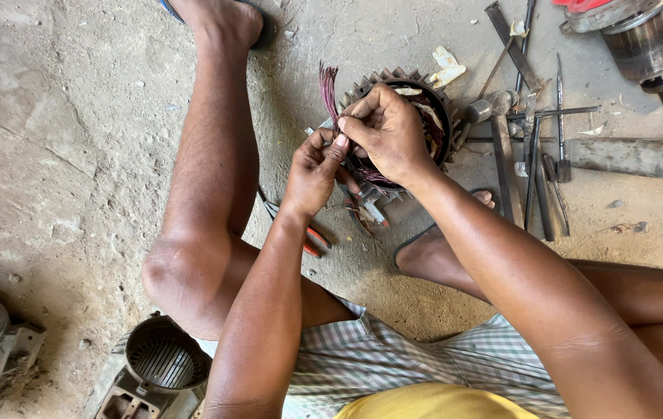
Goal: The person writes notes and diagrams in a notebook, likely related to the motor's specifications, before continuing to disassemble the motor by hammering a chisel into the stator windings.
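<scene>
- I see the motor stator [413, 101], a round finned metal ring, lying on the concrete floor [75, 116] between the person's legs, its open bore facing up.
- My left hand [314, 169] comes up from the lower middle of the view, forearm nearly vertical, wrist bent slightly toward the stator's near-left edge.
- Its thumb and forefinger are pinched together on the reddish copper wires [328, 89]; the other fingers curl loosely under.
- My right hand [386, 130] reaches in from the lower right, the forearm running diagonally, the back of the hand turned up over the stator's left rim.
- Its fingers are bent tightly, tips meeting the left hand's tips on the same wire bundle, so both hands grip it.
- The wire ends fan upward just left of the stator, above the two hands.
- More dark wire loops lie inside the bore, partly hidden by the right hand.
- A hammer [491, 105] and several flat metal tools [537, 171] lie just right of the stator.
- A motor rotor [646, 39] sits at the top right, well apart.
- Red-handled pliers [312, 240] lie under the left wrist.
- A grey fan cover [162, 361] sits at lower left, near the knee.
</scene>
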